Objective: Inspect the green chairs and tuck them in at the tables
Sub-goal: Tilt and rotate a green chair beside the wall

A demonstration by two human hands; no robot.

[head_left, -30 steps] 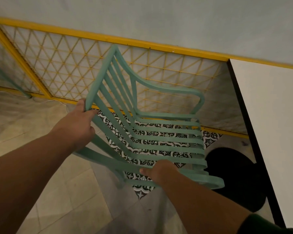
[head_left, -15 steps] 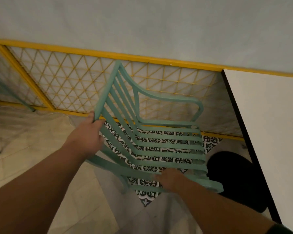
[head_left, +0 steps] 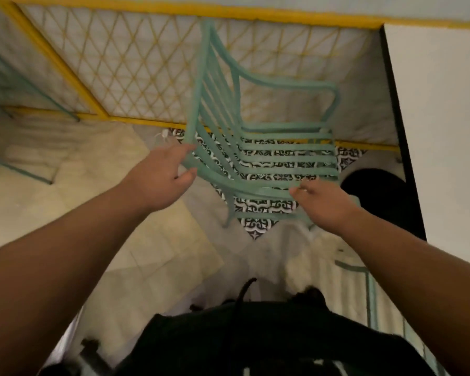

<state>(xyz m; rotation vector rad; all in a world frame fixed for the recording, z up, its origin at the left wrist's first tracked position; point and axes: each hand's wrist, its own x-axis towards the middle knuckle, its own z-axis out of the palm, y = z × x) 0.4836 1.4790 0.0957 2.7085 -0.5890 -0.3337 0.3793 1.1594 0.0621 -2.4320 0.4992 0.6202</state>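
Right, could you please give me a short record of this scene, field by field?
chair: green, slatted, seat opening toward the table, not yet under it
left grip: holds the chair's back rail
right grip: on the chair's near armrest; hold unclear, blurred
table: white top, dark edge, right of the chair
fence: yellow lattice behind the chair
floor: patterned tiles under the chair

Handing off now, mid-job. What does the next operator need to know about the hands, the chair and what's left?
The left hand grips the green chair by its back frame. The right hand holds its near armrest, fingers curled, though the view is blurred. The chair is tilted, facing the white table, not under it.
Done: chair in hand for inspection.
Left: set it level, tuck it in, then the second chair at far left.
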